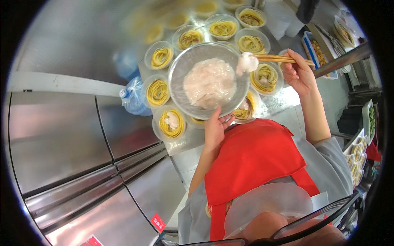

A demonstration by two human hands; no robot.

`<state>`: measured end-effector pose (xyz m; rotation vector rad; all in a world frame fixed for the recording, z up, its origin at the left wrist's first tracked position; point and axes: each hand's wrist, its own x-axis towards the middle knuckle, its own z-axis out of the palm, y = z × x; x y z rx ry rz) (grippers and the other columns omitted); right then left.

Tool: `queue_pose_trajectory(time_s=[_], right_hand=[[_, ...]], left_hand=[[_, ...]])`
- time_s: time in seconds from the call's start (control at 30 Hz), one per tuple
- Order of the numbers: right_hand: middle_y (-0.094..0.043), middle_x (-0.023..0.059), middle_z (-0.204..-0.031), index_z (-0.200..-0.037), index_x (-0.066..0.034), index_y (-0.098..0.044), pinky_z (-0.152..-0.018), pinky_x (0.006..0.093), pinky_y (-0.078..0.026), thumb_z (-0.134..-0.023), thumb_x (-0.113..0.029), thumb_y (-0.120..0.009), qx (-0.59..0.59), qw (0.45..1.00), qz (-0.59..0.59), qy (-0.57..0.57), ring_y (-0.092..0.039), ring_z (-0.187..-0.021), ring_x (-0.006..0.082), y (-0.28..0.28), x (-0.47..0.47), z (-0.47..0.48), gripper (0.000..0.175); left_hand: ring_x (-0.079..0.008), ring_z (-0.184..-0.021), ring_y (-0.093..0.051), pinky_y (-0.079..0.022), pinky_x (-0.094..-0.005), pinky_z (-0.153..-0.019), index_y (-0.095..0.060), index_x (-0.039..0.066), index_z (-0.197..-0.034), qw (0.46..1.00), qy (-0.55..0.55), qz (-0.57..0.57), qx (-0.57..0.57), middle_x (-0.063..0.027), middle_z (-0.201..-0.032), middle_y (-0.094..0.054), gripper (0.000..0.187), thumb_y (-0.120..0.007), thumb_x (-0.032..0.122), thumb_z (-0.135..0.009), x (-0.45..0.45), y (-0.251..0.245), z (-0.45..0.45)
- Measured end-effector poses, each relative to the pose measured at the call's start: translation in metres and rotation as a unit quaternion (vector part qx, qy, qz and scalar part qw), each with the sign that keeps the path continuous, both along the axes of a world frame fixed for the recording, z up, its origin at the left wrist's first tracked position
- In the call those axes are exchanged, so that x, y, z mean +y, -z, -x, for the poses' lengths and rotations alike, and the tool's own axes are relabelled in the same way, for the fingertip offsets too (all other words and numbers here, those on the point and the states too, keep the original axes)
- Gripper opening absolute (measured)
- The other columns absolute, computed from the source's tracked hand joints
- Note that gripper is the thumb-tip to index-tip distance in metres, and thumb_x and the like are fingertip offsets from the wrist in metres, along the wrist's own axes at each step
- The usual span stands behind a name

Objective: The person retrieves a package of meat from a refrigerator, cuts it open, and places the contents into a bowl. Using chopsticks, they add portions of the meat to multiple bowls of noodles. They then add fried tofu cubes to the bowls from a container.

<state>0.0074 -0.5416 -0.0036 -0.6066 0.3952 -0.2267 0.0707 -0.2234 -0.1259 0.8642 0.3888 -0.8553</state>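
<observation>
My left hand (218,124) holds a round metal bowl (177,89) from below at its near rim. A pale, wet, glossy mass (211,83), which looks like raw sliced meat or fish, lies in it. With my right hand (298,73) I grip wooden chopsticks (271,58), whose tips pinch a pale clump (247,63) at the bowl's right rim. Clear plastic bowls of yellow noodles surround the metal bowl; one at the right (266,78) has a small pale piece on it. The noodle bowl at lower left (171,124) carries a larger pale piece.
The noodle bowls stand on a metal table (187,143). A clear blue-tinted plastic bottle (135,97) is beside them at the left, near steel cabinet doors (58,138). A metal rail (344,60) and a blue-edged tray of food (320,55) are at the right.
</observation>
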Motion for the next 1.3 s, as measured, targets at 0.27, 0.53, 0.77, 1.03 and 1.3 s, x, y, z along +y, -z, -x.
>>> queue_pose_trajectory(time_s=[0.27,0.53,0.77,1.03,1.3], right_hand=[[-0.067,0.0034,-0.074,-0.092,-0.0008,-0.069,-0.054,0.0219,-0.042,-0.098,-0.024,-0.061,0.222,0.879,0.382,0.177,-0.058,-0.061,0.0081,0.116,-0.042,0.049,0.025],[-0.068,0.0047,-0.079,-0.103,0.0019,-0.069,-0.054,0.0214,-0.041,-0.098,-0.024,-0.062,0.092,0.889,0.393,0.218,-0.057,-0.062,0.0071,0.063,-0.016,0.051,0.027],[-0.068,0.006,-0.077,-0.099,0.0034,-0.068,-0.054,0.0235,-0.042,-0.097,-0.017,-0.062,0.054,0.916,0.388,0.081,-0.058,-0.063,0.0086,0.011,0.039,0.031,0.022],[-0.067,0.0056,-0.083,-0.094,0.0021,-0.07,-0.065,0.0289,-0.049,-0.095,-0.011,-0.063,-0.141,0.75,0.632,-0.135,-0.061,-0.072,0.0135,0.021,0.116,-0.011,0.014],[-0.067,0.0063,-0.08,-0.099,0.0031,-0.069,-0.058,0.0243,-0.046,-0.099,-0.016,-0.06,0.039,0.927,0.332,-0.167,-0.059,-0.067,0.0101,0.053,0.153,-0.048,0.022]], left_hand=[[-0.0291,-0.105,-0.064,-0.056,-0.044,-0.09,-0.048,-0.003,-0.131,0.999,0.012,-0.019,-0.023,-0.0152,-0.121,-0.062,0.041,-0.055,0.022,-0.099,-0.004,-0.002,0.0],[-0.0347,-0.113,-0.063,-0.057,-0.0464,-0.096,-0.044,-0.004,-0.134,0.995,-0.049,0.081,-0.01,-0.019,-0.128,-0.059,0.043,-0.055,0.012,-0.096,-0.016,-0.004,0.001],[-0.0356,-0.111,-0.063,-0.06,-0.0503,-0.09,-0.044,-0.003,-0.134,0.995,-0.09,0.022,-0.026,-0.0171,-0.129,-0.057,0.048,-0.051,-0.003,-0.087,0.002,0.001,0.004],[-0.0369,-0.097,-0.068,-0.062,-0.0476,-0.077,-0.043,-0.01,-0.131,0.991,-0.079,-0.041,-0.095,-0.0234,-0.116,-0.06,0.045,-0.049,-0.002,-0.087,0.017,-0.029,0.034],[-0.0274,-0.097,-0.066,-0.062,-0.0398,-0.069,-0.031,0.001,-0.143,0.991,-0.087,-0.042,-0.094,-0.0167,-0.123,-0.055,0.063,-0.05,-0.004,-0.082,0.016,-0.037,0.044]])
